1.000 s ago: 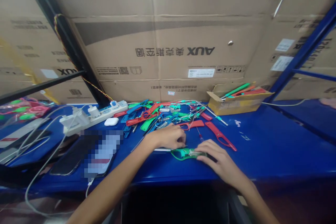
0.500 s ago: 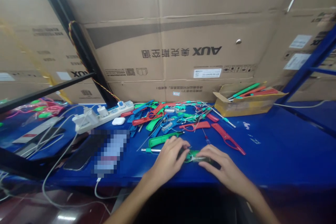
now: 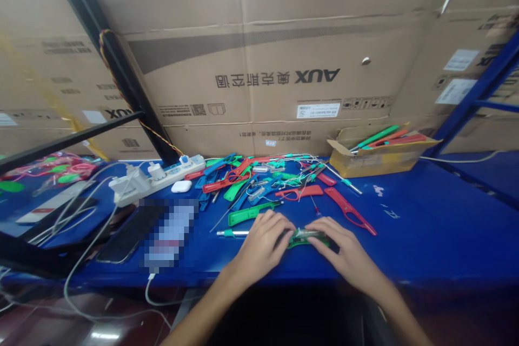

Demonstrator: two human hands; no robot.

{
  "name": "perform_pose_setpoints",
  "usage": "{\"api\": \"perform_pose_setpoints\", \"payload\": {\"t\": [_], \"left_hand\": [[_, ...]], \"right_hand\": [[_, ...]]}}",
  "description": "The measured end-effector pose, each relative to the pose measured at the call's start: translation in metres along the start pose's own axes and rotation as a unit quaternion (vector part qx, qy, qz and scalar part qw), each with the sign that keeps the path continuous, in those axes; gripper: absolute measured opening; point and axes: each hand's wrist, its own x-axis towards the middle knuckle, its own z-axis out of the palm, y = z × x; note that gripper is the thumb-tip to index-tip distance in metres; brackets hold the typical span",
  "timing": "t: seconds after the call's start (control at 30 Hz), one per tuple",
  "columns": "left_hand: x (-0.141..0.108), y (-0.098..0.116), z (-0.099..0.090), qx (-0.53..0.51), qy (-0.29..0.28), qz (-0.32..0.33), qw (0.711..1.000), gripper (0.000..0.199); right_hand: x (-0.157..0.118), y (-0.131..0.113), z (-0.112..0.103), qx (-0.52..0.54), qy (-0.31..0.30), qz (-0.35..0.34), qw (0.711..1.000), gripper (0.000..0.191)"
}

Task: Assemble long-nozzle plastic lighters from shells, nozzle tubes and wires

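Note:
Between my two hands, low over the blue table, is a green lighter casing [image 3: 302,238] with a clear part in it. My left hand [image 3: 265,240] grips its left end with thumb and fingers. On the other end, my right hand [image 3: 338,243] pinches the casing and the clear part. A metal tube with a green collar [image 3: 233,233] lies left of my left hand. Just beyond my hands are a green casing [image 3: 249,214], a small screwdriver [image 3: 317,208] and a red casing [image 3: 351,211].
A pile of red, blue and green casings [image 3: 243,178] with wires lies at the back. Behind it to the right stands an open carton [image 3: 377,165] of lighters. Left are a power strip [image 3: 162,181], a white earphone case [image 3: 181,186], phones [image 3: 130,235] and cables.
My right hand has shifted slightly, and the green casing shows more plainly under its fingers with the clear part on top. The whole view has moved a little.

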Motion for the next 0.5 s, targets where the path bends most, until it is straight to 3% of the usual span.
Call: {"api": "perform_pose_setpoints", "payload": {"t": [0.5], "left_hand": [[0.0009,0.0024,-0.0013,-0.002,-0.007,0.001,1.000,0.013]], "right_hand": [[0.0017,-0.0037,-0.0016,0.001,0.001,0.002,1.000,0.016]]}}
